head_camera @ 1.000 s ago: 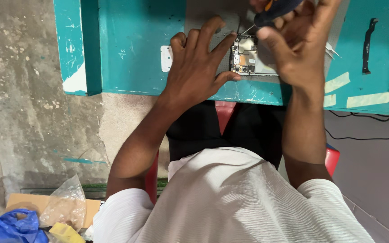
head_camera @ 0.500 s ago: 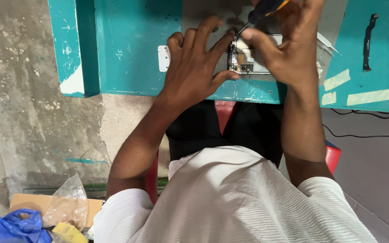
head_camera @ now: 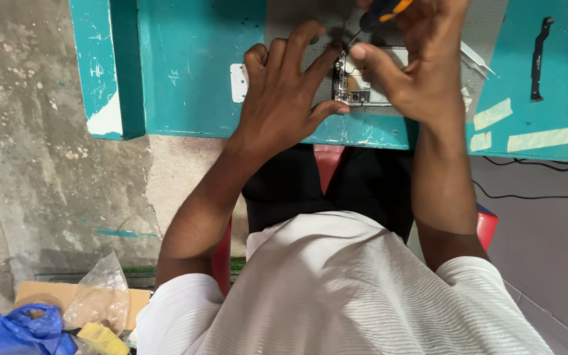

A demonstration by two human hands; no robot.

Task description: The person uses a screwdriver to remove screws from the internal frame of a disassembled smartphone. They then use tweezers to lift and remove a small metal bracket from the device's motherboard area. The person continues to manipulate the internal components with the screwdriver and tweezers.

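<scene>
Head view looks straight down on my two hands at the near edge of a teal table [head_camera: 185, 85]. My right hand [head_camera: 422, 72] is clenched around a screwdriver [head_camera: 379, 12] with a dark and orange handle; the handle sits up at the top of the grip, partly cut off by the frame edge, and the thin metal shaft runs down and to the left out of the fingers. Its long axis is tilted, with the tip pointing down-left onto the opened phone [head_camera: 356, 82]. The tip itself is too small for me to place exactly, but it meets the upper left corner of the phone's exposed circuit board.

The phone lies just left of and below the right-hand grip, between my two hands, its bared board end nearest the left hand. The rest of its body is hidden under the right hand, so I cannot tell its full long axis.

My left hand [head_camera: 284, 98] is not grasping anything: it is spread flat, fingers splayed, fingertips pressing on the grey mat [head_camera: 290, 20] and the phone's left edge, thumb along its lower edge.

Just left of the left hand lies a small white plate [head_camera: 236, 82]. Right of the right-hand grip lie tweezers [head_camera: 478, 59], and farther right a black strip part [head_camera: 539, 59].
</scene>
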